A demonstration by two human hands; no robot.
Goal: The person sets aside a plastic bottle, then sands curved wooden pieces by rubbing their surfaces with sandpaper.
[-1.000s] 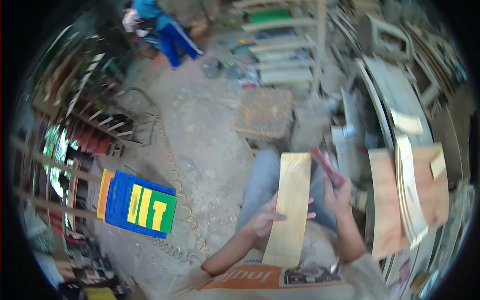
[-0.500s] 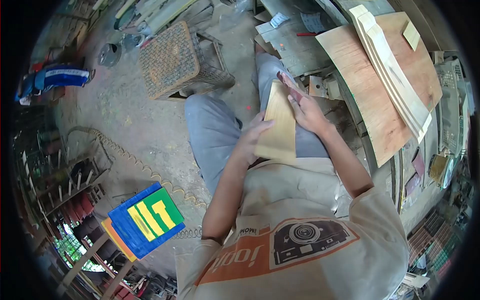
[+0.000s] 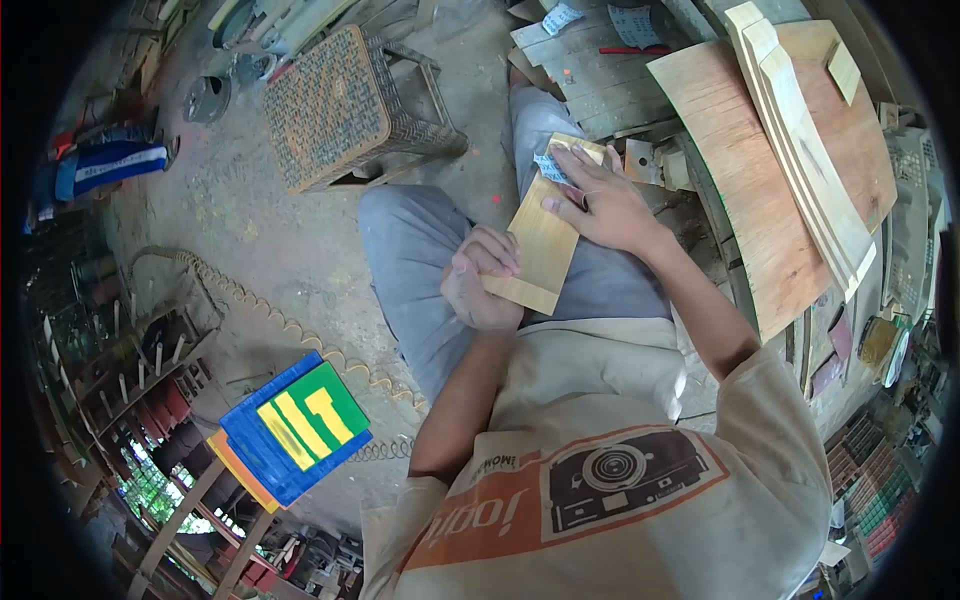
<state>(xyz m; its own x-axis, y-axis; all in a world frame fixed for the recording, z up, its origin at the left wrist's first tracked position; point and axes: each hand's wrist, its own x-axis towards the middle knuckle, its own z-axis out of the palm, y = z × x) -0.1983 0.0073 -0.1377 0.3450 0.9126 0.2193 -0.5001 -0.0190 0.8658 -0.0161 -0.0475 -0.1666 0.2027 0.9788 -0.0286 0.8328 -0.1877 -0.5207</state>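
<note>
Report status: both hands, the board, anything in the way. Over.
Left hand gripping near end of board. Right hand over printed sheet at far end. Board slanted over lap; no other object seen on it.

Sandpaper (image 3: 549, 171) (blue-printed) on pale, slanted wooden board (image 3: 545, 238)

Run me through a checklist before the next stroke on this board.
1. Left hand gripping the board's near end: ok.
2. Right hand over the sandpaper on the board's far part: ok.
3. Left fingers off the board's upper face: not ok, they curl over its left edge.
4. Sandpaper grit flat against the wood: cannot tell, the hand hides most of it.
5. Woven stool standing apart from the board: ok.
6. Board's underside smooth: cannot tell, it faces away.
</note>
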